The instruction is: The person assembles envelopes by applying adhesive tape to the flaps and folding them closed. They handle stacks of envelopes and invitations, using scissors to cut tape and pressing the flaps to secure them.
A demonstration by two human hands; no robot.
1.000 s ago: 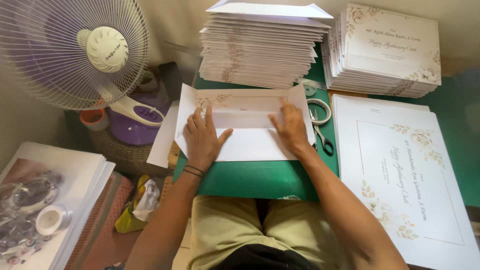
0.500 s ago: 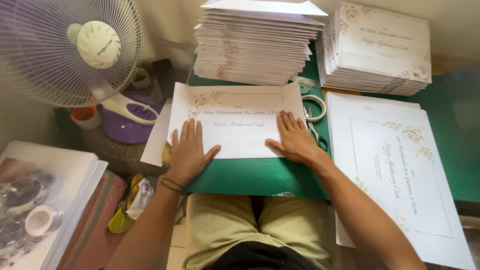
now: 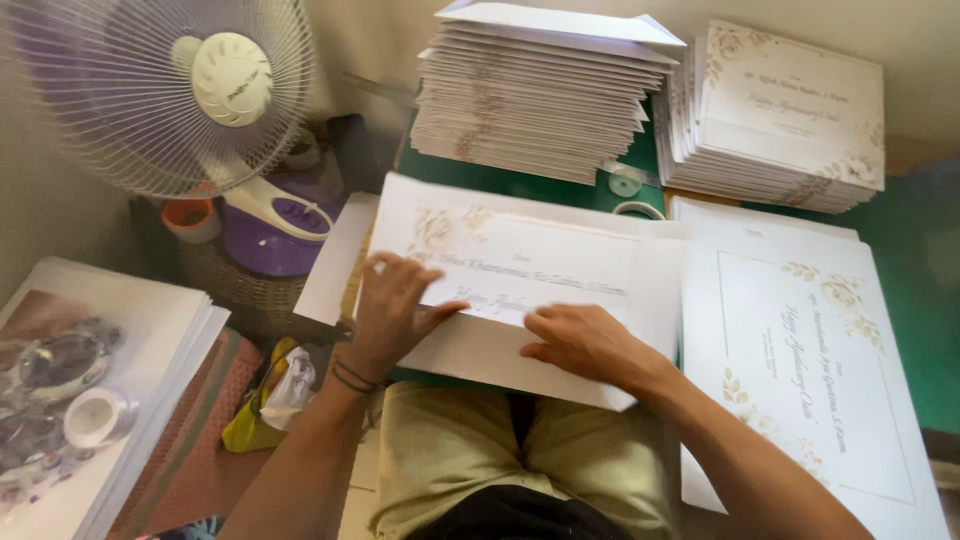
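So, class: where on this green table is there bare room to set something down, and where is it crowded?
Bare green table shows right of the large flat printed sheet, below the right-hand pile of white floral cards. A narrow strip lies under the tall stack of white envelopes, partly taken by tape rolls. The middle is crowded: both hands press a folded white sheet.

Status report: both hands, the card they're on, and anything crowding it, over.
Left hand and right hand flat on the white floral card, gripping nothing. Card lies on green table. Envelope stack behind, printed sheet alongside.

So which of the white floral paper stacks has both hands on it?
The sheet nearest the person, under left hand and right hand; the two tall rear stacks lie untouched.
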